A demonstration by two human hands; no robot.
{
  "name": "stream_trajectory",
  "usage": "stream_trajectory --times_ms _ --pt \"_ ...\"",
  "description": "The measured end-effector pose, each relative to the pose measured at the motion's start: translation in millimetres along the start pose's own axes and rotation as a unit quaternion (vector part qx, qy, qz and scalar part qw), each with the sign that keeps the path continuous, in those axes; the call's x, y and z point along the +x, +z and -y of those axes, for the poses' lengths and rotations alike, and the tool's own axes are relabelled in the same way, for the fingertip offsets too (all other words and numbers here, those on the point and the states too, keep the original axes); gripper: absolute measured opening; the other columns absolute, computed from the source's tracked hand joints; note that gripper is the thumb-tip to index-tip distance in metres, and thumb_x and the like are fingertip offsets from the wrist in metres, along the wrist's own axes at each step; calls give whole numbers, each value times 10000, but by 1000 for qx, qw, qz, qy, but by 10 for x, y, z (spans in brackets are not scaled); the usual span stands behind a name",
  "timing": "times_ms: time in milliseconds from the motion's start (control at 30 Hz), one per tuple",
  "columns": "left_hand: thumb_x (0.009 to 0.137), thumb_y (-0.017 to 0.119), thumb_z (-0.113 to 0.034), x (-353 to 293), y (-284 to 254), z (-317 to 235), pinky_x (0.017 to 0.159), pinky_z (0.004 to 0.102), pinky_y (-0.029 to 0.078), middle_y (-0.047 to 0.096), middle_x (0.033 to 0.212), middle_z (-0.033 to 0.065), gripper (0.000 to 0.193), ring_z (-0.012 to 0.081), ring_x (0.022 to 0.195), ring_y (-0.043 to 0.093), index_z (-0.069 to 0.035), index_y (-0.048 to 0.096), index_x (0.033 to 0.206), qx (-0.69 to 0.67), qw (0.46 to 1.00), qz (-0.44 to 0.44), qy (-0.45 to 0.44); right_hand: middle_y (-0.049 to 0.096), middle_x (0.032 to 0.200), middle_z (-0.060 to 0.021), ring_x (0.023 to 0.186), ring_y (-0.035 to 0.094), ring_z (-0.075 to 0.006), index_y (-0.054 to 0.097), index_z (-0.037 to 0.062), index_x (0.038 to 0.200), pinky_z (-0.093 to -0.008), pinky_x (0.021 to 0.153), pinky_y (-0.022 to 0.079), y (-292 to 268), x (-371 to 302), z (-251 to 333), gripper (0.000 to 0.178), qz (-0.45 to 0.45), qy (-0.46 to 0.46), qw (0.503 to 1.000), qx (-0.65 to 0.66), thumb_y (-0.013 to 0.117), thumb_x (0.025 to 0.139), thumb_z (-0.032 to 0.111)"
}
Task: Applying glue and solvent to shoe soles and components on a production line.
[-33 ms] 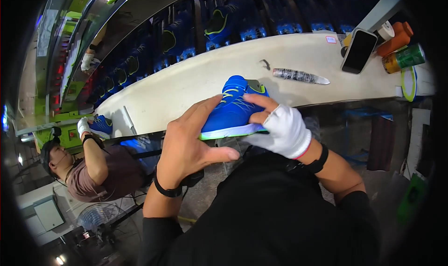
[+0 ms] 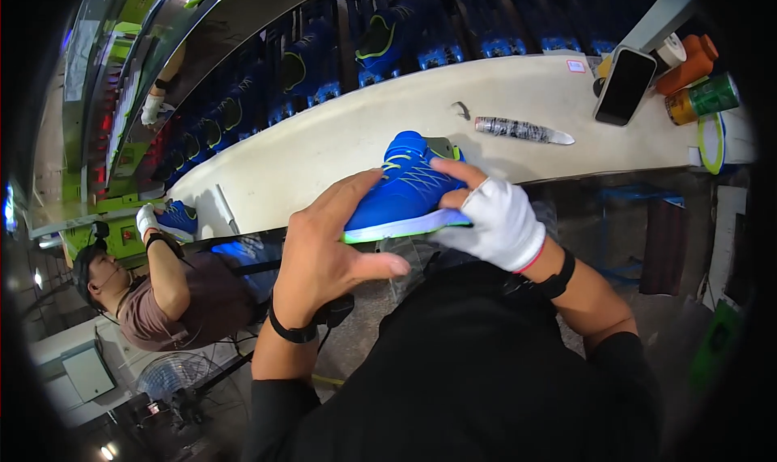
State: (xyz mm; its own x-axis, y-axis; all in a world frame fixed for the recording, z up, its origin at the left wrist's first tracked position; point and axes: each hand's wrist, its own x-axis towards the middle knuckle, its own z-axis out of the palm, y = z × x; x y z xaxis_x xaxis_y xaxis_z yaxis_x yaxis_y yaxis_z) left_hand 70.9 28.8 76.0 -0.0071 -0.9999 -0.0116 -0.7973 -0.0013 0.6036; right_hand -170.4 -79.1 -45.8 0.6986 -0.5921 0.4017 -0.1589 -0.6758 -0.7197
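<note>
A blue sneaker point(image 2: 405, 188) with yellow-green laces and a white sole edged in green is at the near edge of the bench, toe toward the left. My bare left hand point(image 2: 328, 239) lies along its toe side, fingers stretched out and thumb apart from the sole. At the heel end, my right hand point(image 2: 494, 219) in a white glove with bare fingertips grips the shoe's side and sole. The glove covers part of the heel. Beyond the shoe lies a wrapped knife-like tool point(image 2: 522, 130) with a pale pointed end, near a small dark scrap point(image 2: 462, 110).
The white bench point(image 2: 324, 142) curves along a rack of blue sneakers point(image 2: 376, 45). On the right stand a phone point(image 2: 626, 87), an orange bottle point(image 2: 686, 65) and a green-and-yellow can point(image 2: 702, 97). A co-worker point(image 2: 178, 288) at the left holds another blue shoe point(image 2: 176, 217).
My right hand has shifted slightly right along the shoe, and more of the sole shows beside it. The left hand stays nearly in place.
</note>
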Motion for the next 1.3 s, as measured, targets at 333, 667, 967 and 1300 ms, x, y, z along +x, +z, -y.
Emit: stream_trajectory --times_ms 333,667,967,1300 --pt "872 904 -279 -322 -2 317 1065 415 582 766 1310 268 647 351 1220 764 75 707 1376 -134 977 -46 -157 727 1275 -45 835 719 -277 701 61 1001 -403 782 574 255 -47 -172 492 -4 66 998 -21 994 711 330" --pt "913 797 -618 -171 408 581 752 509 639 768 954 329 1078 466 841 797 54 366 1637 129 966 82 -208 722 1310 -102 796 728 -257 710 103 1097 -414 772 561 493 149 17 484 69 -65 975 -199 919 764 386" --pt "739 940 -156 -129 -93 -137 936 462 611 729 1280 244 740 424 1123 741 -45 648 1410 -24 993 18 110 685 1422 -195 1219 707 -419 609 29 1396 -473 997 579 -381 96 305 827 30 4 993 -117 979 760 408" --pt "705 946 -75 173 988 90 777 423 514 617 973 83 460 317 895 607 -88 606 1014 -240 930 -187 204 735 1321 -173 1201 730 -303 662 36 1325 -425 1062 573 -668 -17 580 861 -54 35 995 82 1074 664 402"
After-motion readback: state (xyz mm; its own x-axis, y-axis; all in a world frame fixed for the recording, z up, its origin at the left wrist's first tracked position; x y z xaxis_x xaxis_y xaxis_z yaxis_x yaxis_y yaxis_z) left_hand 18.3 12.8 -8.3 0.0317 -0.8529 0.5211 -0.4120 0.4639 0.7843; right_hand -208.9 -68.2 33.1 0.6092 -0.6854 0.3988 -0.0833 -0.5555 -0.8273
